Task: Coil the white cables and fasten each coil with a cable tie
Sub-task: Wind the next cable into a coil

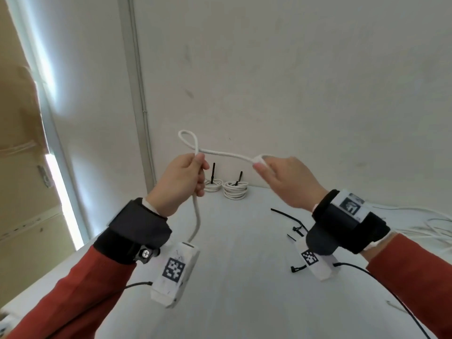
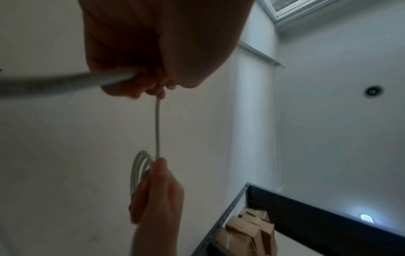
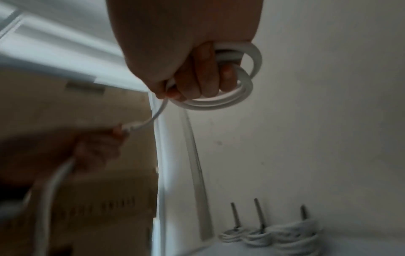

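Note:
Both hands are raised above the white table [image 1: 239,302] with one white cable [image 1: 227,154] stretched between them. My left hand [image 1: 199,172] grips the cable in a fist; a small loop [image 1: 187,137] stands above it and the rest hangs down to the table. My right hand [image 1: 261,165] has its fingers curled through a small coil [image 3: 230,97] of the same cable. In the left wrist view the cable [image 2: 157,128] runs straight from my left hand [image 2: 153,86] to the right hand [image 2: 160,173]. Loose black cable ties [image 1: 288,218] lie on the table under my right wrist.
Finished coils [image 1: 234,189] with black ties sticking up sit at the back of the table against the wall; the right wrist view shows three of them [image 3: 258,237]. Loose white cables [image 1: 428,223] lie at the right edge. Cardboard boxes [image 1: 17,143] stand to the left.

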The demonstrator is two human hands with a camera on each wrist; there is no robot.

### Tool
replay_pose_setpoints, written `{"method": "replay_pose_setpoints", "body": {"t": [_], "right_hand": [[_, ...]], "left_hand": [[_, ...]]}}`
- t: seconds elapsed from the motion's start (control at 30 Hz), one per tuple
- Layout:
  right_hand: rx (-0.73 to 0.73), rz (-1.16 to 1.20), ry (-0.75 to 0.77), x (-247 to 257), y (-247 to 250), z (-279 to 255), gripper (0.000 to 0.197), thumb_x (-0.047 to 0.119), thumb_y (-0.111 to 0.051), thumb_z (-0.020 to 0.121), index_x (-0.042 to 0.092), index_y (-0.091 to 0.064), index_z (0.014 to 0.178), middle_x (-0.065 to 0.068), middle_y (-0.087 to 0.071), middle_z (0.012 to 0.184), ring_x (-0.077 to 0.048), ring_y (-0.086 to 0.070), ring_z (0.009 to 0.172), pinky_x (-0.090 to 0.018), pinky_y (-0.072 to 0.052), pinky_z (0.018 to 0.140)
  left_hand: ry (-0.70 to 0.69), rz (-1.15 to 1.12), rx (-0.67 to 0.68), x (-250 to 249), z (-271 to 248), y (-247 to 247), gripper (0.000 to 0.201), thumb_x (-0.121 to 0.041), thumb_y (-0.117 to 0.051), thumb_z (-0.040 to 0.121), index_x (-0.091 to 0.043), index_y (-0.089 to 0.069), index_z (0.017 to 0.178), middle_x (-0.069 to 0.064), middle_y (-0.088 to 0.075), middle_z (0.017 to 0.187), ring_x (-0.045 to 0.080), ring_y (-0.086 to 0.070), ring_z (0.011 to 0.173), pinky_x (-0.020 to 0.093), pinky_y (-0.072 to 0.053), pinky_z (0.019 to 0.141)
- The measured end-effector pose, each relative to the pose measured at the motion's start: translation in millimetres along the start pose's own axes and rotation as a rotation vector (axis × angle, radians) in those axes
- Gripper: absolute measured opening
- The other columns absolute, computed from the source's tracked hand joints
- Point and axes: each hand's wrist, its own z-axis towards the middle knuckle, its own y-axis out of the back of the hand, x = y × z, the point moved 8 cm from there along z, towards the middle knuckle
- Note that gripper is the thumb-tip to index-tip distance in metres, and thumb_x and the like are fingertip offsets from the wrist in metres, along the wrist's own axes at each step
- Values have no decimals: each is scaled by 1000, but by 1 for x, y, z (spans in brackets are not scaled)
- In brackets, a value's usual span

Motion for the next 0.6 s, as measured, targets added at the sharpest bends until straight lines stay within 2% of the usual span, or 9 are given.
{"method": "replay_pose_setpoints", "body": {"t": [0.07,0.1,0.17,0.23,0.33,0.43,0.53,0.57,0.6], "right_hand": [[31,-276,191,16,-12,-11,41,43,-36,94,15,-52,69,1,-51,47,-23,-44,38,-24,-27,46],[100,-356,235,19,-23,-15,39,40,-43,92,13,-54,67,0,-46,40,-26,-34,31,-22,-26,41],[120,-425,312,18,-36,-18,33,32,-67,84,8,-54,64,-1,-37,32,-20,-14,31,-22,-27,36],[137,-491,335,13,-46,-18,36,28,-82,69,6,-54,62,0,-29,30,-18,-9,34,-22,-27,37],[215,-516,310,8,-57,-15,43,29,-88,59,10,-50,52,3,-4,40,-15,0,34,-20,-19,41],[270,-535,287,6,-64,-15,47,31,-92,51,12,-49,46,2,-9,40,-17,-6,34,-19,-15,45],[301,-565,301,3,-75,-17,50,27,-95,42,14,-47,42,2,-13,31,-15,-2,34,-16,-16,46],[339,-586,306,8,-79,-18,50,25,-94,43,16,-46,43,3,-12,31,-14,3,35,-15,-14,46],[402,-636,297,11,-82,-22,46,25,-91,52,16,-46,49,4,-15,34,-13,5,37,-15,-11,46]], "left_hand": [[56,-42,17,1,5,7,34,-28,-33,104,-11,-46,76,-11,-29,41,5,-24,35,17,-26,35],[85,-32,47,3,7,8,35,-28,-33,104,-11,-46,77,-11,-28,41,5,-21,35,15,-21,34],[114,71,99,7,8,11,33,-27,-37,103,-9,-49,78,-10,-29,40,4,-20,34,14,-19,33],[121,207,113,10,8,15,29,-26,-42,101,-9,-50,78,-10,-33,40,4,-23,33,15,-20,33],[113,377,180,14,4,12,29,-25,-45,100,-10,-50,76,-9,-40,43,6,-27,36,16,-24,36],[93,446,307,10,-6,-1,29,-24,-42,101,-12,-49,76,-7,-46,50,6,-30,40,15,-28,40],[30,460,339,-2,-10,-10,31,-24,-39,101,-12,-49,75,-8,-46,49,7,-29,43,14,-26,41],[15,438,344,-6,-9,-12,31,-24,-39,102,-12,-49,75,-7,-45,48,7,-28,43,14,-25,41],[7,401,349,-10,-8,-13,32,-25,-38,102,-11,-49,75,-7,-44,47,7,-27,42,14,-24,40]]}}
